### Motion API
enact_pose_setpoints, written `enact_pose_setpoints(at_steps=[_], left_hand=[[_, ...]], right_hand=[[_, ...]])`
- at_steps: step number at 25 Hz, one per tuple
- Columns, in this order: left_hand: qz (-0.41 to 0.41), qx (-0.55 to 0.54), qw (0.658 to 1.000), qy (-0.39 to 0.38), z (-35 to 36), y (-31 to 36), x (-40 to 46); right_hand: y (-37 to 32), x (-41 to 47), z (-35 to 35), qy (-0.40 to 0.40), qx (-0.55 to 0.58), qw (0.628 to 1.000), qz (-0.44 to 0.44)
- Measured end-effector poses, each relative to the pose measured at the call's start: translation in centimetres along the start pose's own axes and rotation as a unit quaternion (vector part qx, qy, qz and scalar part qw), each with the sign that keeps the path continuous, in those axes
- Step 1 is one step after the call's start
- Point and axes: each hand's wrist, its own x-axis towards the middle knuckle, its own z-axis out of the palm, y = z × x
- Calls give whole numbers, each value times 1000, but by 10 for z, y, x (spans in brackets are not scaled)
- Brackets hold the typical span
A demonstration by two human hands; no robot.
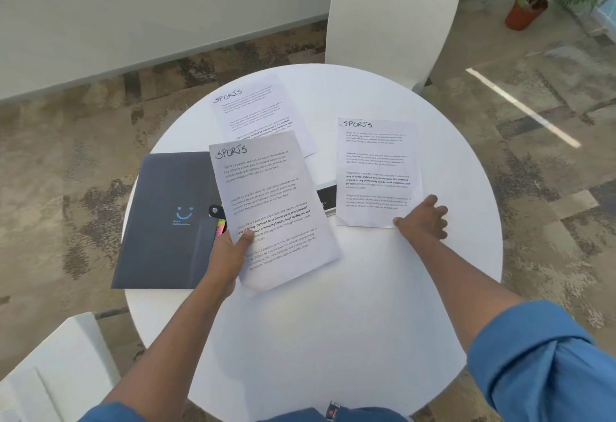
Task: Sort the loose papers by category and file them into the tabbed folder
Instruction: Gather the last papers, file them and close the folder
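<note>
Papers (273,208) — all headed "SPORTS" — one pinched by left hand (230,251); right hand (421,218) fingertips touch another.

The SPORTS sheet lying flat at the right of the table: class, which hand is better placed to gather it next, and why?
The right hand: its fingers already rest at that sheet's lower right corner. The left hand is busy holding another SPORTS sheet.

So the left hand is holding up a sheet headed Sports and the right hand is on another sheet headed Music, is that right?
Not quite. In the head view the sheet under the right hand is also headed Sports, not Music. The left hand does hold a Sports sheet.
</note>
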Motion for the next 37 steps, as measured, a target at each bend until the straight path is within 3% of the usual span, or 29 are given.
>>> enact_pose_setpoints(at_steps=[5,13,22,29,37], left_hand=[[-8,2,1000,-3,-7,-3,-3],[-23,31,998,-44,-33,-4,-25],[-10,30,997,-63,-47,-12,-58],[21,17,995,-96,-37,-9,-82],[49,-16,993,-107,-33,-1,-98]], right_hand=[[26,-7,-1,-15,88,995,-37],[64,-36,-15,-33,283,958,-17],[73,-88,-40,-138,499,846,-127],[73,-153,-30,-234,475,826,-190],[72,-195,-4,-269,383,847,-254]])
